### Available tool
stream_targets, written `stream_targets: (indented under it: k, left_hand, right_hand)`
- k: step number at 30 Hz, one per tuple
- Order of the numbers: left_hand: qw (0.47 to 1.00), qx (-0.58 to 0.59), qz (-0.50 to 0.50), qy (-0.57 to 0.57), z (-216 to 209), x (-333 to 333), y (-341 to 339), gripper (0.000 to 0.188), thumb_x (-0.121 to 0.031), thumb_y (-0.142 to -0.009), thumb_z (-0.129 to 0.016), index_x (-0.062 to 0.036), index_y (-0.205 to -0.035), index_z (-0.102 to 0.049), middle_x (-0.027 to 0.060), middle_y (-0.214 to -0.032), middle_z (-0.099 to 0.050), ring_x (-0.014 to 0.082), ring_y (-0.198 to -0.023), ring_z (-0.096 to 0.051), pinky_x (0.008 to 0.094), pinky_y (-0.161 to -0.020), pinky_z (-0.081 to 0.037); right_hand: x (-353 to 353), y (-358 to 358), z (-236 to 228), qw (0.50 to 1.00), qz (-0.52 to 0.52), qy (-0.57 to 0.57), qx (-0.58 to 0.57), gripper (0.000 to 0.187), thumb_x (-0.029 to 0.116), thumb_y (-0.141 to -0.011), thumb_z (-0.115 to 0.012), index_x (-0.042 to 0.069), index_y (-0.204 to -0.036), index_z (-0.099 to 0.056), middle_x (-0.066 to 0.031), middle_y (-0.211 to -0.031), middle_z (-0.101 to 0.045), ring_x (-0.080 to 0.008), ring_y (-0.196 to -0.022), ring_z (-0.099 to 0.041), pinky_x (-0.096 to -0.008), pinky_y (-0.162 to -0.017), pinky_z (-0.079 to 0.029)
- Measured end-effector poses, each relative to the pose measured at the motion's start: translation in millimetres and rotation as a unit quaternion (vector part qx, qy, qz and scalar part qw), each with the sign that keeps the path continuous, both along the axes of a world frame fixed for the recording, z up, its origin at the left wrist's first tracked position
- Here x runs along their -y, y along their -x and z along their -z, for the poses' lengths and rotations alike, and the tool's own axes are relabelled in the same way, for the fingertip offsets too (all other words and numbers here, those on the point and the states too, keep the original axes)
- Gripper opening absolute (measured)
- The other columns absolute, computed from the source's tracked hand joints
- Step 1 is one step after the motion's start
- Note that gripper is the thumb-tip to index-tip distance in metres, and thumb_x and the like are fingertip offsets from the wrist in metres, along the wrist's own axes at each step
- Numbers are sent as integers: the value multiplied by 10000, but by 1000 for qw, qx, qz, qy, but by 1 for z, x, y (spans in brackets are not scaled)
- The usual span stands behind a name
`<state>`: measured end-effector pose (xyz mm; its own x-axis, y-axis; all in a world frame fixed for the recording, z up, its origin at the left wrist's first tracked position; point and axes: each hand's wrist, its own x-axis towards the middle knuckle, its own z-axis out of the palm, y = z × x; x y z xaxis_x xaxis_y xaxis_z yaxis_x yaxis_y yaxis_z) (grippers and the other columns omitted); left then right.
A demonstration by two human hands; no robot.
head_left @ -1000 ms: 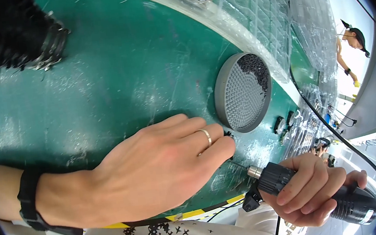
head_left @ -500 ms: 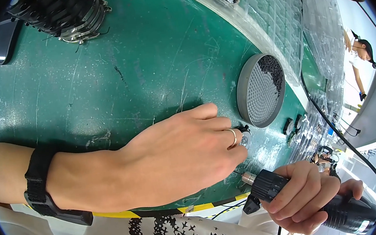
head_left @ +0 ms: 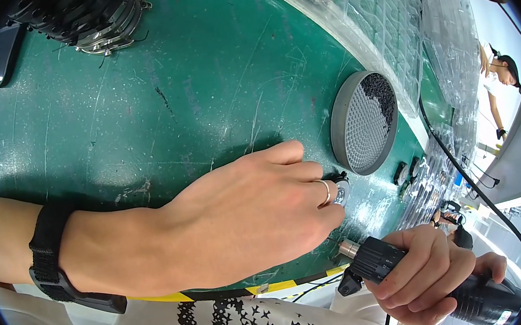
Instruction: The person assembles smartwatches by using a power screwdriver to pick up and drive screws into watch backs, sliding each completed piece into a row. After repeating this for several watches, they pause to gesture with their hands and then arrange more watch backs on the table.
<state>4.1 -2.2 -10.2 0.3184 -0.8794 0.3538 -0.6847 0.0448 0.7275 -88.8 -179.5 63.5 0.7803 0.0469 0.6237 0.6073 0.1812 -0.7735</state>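
Observation:
My left hand (head_left: 265, 209) lies low over the green table, its fingers curled around a small round part (head_left: 341, 190) of silver and black, mostly covered by the hand. In my right hand (head_left: 421, 272) is a black electric screwdriver (head_left: 382, 259), gripped around its body. Its silver nose and thin bit point left toward the underside of my left hand; the bit's tip is hidden there. Just beyond my left fingers stands a round grey tray (head_left: 359, 136) with a dimpled floor, and small black screws (head_left: 381, 98) are heaped along its far right side.
Black round parts (head_left: 401, 173) lie right of the tray. Clear plastic trays (head_left: 380, 29) line the table's far right, with a black cable (head_left: 458, 167) beside them. A stack of black straps with metal rims (head_left: 100, 27) and a dark phone-like slab (head_left: 2, 59) sit far left. A co-worker (head_left: 499, 80) is beyond.
The view has shifted slightly. Both hands keep nearly the same pose, the left around the round part and the right around the screwdriver.

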Motion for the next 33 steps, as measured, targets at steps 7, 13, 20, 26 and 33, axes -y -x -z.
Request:
stream_targets:
  k: [7, 13, 20, 26, 33]
  left_hand:
    - [1000, 2, 5, -1, 0, -1, -1, 80, -144, -789, -657, -94, -810, -598, -3, -778, -516, 148, -813, -547, 288, -759, -419]
    - [1000, 4, 14, -1, 0, -1, -2, 64, -143, -786, -657, -95, -815, -626, -11, -788, -529, 145, -819, -541, 289, -760, -421]
    - [1000, 2, 14, 6, -1, 0, -3, 66, -146, -792, -664, -91, -824, -648, -13, -793, -540, 147, -796, -543, 281, -757, -420]
    - [993, -68, -80, 49, -1, 4, 7, 93, -161, -818, -662, -91, -873, -635, -10, -790, -543, 137, -749, -543, 274, -737, -410]
    - [992, 126, 13, -27, -4, -5, 1, 306, -176, -833, -651, -49, -1108, -692, -13, -812, -544, 124, -748, -517, 266, -732, -400]
  right_hand:
    - [-12, 0, 7, 997, 58, -40, 23, 406, 119, -996, -621, 107, -1354, -428, -69, -810, -592, -172, -569, -591, -296, -482, -575]
    - [-18, -4, 5, 993, 93, -63, 35, 617, 163, -1003, -665, 159, -1507, -309, -71, -747, -609, -162, -521, -599, -315, -433, -581]
    - [-18, -8, 7, 994, 75, -71, 44, 592, 126, -992, -650, 129, -1483, -319, -67, -724, -589, -150, -494, -579, -296, -413, -564]
    - [-7, -15, 2, 996, 55, -56, 52, 525, 13, -928, -597, -23, -1387, -344, -48, -674, -513, -106, -401, -509, -228, -349, -513]
    - [20, -35, 4, 989, 121, 45, 70, 488, 37, -969, -527, -31, -1431, -386, -34, -666, -482, -98, -411, -458, -227, -372, -475]
